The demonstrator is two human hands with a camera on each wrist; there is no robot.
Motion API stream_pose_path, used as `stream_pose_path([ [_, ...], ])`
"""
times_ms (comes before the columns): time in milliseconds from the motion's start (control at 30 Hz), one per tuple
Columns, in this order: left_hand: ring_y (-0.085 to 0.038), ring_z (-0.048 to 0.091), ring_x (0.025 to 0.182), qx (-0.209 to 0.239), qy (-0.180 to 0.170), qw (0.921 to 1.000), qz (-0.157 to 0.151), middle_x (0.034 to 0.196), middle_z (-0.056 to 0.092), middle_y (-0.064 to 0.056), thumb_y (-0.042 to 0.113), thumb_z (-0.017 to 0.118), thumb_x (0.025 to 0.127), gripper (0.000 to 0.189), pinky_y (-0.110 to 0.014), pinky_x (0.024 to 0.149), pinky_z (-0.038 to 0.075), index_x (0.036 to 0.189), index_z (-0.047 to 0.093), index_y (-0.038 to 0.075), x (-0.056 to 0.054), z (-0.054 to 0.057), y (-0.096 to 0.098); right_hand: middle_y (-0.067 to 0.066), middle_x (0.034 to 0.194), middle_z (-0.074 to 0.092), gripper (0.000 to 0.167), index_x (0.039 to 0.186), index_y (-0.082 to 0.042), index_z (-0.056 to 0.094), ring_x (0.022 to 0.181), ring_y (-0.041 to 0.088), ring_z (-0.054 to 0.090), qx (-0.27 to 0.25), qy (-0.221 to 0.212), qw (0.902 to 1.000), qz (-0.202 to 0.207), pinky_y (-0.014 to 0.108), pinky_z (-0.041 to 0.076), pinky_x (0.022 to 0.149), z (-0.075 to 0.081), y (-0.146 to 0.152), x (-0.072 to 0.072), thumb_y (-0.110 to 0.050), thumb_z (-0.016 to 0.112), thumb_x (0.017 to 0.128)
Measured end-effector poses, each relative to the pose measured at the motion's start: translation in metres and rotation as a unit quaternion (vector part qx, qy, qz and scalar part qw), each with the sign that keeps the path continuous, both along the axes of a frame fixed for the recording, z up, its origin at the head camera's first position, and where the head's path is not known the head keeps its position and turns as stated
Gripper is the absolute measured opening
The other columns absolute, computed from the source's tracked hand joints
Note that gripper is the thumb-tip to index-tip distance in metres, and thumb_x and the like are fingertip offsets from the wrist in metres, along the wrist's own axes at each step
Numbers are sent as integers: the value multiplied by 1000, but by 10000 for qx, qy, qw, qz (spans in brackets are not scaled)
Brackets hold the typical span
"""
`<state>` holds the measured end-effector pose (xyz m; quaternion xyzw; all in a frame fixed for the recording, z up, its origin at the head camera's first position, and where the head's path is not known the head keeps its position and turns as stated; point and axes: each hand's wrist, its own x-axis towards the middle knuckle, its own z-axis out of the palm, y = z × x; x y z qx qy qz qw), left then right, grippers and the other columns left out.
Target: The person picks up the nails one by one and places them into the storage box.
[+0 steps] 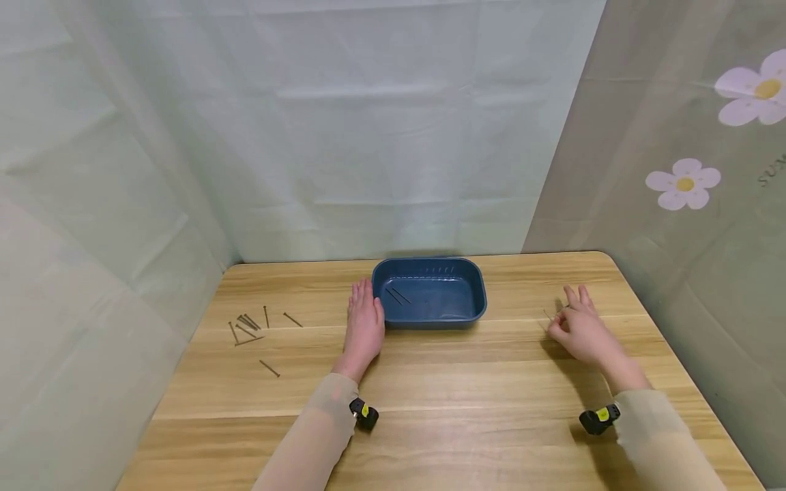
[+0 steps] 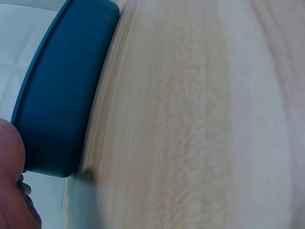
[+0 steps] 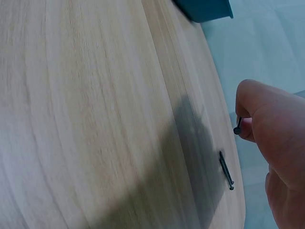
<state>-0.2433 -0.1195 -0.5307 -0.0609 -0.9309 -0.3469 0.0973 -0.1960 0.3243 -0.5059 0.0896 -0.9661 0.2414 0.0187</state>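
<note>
The right hand (image 1: 583,334) pinched a nail (image 3: 237,130) between thumb and fingertips, above the table (image 1: 442,395) on its right side. In the right wrist view the nail's head poked out downward, its short visible shaft running nearly up the frame; the tip was hidden. Just beneath lay a loose nail (image 3: 226,171), slanted, head lowest in that view. The left hand (image 1: 364,327), fingers straight, touched the left side of a blue tray (image 1: 430,326), where two parallel nails (image 1: 399,296) lay slanted. That hand stood between the tray and the scattered nails (image 1: 248,323), which pointed various ways. Letters "SUM" (image 1: 772,170) showed on the flowered curtain (image 1: 688,266); yellow labels on the wrist cameras (image 1: 598,419) were too small to read.
</note>
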Motion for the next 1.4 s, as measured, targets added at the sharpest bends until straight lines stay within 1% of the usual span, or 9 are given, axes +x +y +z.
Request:
stream_pose_path([
  [167, -44, 16, 162, 30, 84, 10000, 31, 171, 27, -30, 16, 38, 116, 55, -57, 130, 15, 162, 29, -13, 1, 1, -1, 45, 164, 20, 13, 79, -7, 63, 155, 65, 4, -18, 44, 10000, 40, 72, 7, 124, -1, -6, -2, -9, 64, 92],
  [367, -45, 18, 161, 26, 133, 9999, 58, 170, 28, -31, 15, 39, 116, 54, -58, 129, 17, 161, 30, -14, 2, 2, -2, 44, 165, 20, 14, 79, -6, 62, 156, 63, 1, -191, 98, 9996, 193, 74, 7, 122, 4, -22, -3, -8, 64, 93],
  [567, -45, 17, 161, 30, 91, 9999, 61, 170, 27, -31, 15, 39, 116, 54, -57, 129, 15, 161, 30, -14, 3, 1, -2, 39, 168, 20, 13, 83, -8, 62, 159, 55, -1, -422, 189, 9984, 313, 77, 13, 120, 7, -43, -5, -7, 63, 96],
  [700, -46, 17, 161, 20, 132, 9999, 13, 170, 27, -31, 15, 39, 116, 54, -57, 129, 16, 161, 30, -14, 1, 1, 0, 35, 171, 19, 12, 85, -7, 61, 161, 51, -1, -667, 320, 9965, 401, 74, 15, 122, 10, -59, -9, -5, 63, 97],
  [1000, -46, 18, 161, -53, 151, 9999, 3, 170, 28, -31, 15, 40, 116, 55, -58, 129, 17, 161, 30, -14, 0, -1, 0, 27, 174, 20, 11, 86, -9, 63, 163, 44, 0, -696, 493, 9948, 556, 68, 21, 123, 19, -99, -20, -10, 65, 97],
  [1100, -46, 19, 161, -66, 184, 9998, -3, 170, 28, -31, 15, 40, 116, 54, -57, 129, 16, 161, 30, -13, 1, 0, 0, 27, 173, 21, 11, 85, -9, 63, 163, 44, 1, -766, 608, 9935, 582, 67, 22, 124, 20, -110, -24, -10, 67, 96],
  [1267, -47, 19, 160, -15, 178, 9998, 6, 170, 27, -31, 15, 40, 115, 54, -57, 129, 16, 161, 30, -14, 0, -1, 1, 31, 170, 28, 11, 85, -9, 64, 162, 46, 5, -898, 849, 9901, 660, 66, 21, 125, 20, -126, -29, -9, 69, 95],
  [1400, -47, 19, 160, 14, 155, 9999, 16, 169, 28, -32, 15, 40, 115, 54, -57, 129, 16, 160, 30, -15, 1, -1, 1, 29, 170, 30, 12, 85, -11, 64, 163, 44, 6, -905, 928, 9889, 727, 65, 24, 124, 19, -137, -32, -10, 71, 94],
])
